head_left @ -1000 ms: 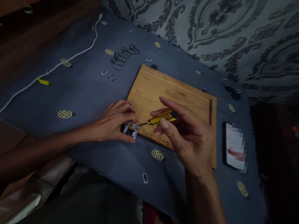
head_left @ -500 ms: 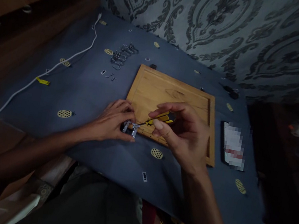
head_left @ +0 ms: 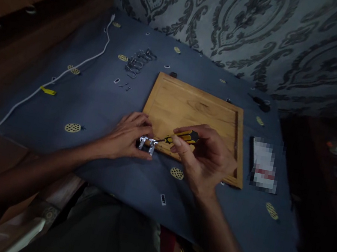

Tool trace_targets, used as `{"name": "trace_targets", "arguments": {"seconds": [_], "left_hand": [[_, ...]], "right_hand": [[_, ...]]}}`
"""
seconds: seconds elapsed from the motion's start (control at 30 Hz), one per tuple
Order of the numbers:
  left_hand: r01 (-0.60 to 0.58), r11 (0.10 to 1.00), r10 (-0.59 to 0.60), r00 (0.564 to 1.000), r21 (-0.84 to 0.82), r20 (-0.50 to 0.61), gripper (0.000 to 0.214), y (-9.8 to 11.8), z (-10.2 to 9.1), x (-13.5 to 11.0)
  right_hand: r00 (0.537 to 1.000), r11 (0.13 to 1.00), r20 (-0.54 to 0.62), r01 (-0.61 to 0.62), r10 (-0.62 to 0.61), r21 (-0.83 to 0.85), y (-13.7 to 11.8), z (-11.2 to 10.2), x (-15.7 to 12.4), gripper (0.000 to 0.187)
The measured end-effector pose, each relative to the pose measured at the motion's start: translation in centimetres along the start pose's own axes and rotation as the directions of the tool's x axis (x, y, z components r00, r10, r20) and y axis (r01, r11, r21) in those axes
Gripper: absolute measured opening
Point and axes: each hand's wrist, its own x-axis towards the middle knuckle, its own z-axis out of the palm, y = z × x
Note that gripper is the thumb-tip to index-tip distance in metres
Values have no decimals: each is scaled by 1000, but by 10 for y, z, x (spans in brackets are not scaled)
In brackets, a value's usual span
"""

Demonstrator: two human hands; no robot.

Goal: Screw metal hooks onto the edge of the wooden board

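My left hand (head_left: 129, 135) pinches a small shiny metal bracket (head_left: 147, 143) against the near left edge of a wooden board (head_left: 192, 104). Its fingers are curled round the part. My right hand (head_left: 206, 159) is closed on a yellow and black screwdriver (head_left: 182, 136). The tool lies nearly level, with its thin tip pointing left onto the bracket. The board rests flat on a blue patterned cloth (head_left: 94, 104).
Several metal hooks (head_left: 138, 63) and tiny screws (head_left: 125, 86) lie on the cloth behind my left hand. A white cable (head_left: 49, 81) runs along the left side, near a small yellow piece (head_left: 48, 91). A phone (head_left: 263, 163) lies right of the board. Patterned wall behind.
My right hand's spread fingers have closed round the screwdriver handle and dropped lower toward the board's near edge. The left hand has stayed on the bracket.
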Motion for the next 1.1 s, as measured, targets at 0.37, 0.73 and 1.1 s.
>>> {"name": "trace_targets", "arguments": {"seconds": [0.37,0.73,1.1], "left_hand": [[-4,1000,4,1000,-18,-12,54,-2,2,-3],[5,1000,-5,1000,-15,3,54,1,-1,-2],[15,1000,-15,1000,6,18,53,3,-3,-1]], "right_hand": [[988,993,-95,115,-118,-37,2,3,-15,13],[966,994,-248,-47,71,102,-18,3,0,10],[985,991,-123,-115,122,63,-1,5,-6,14]]}}
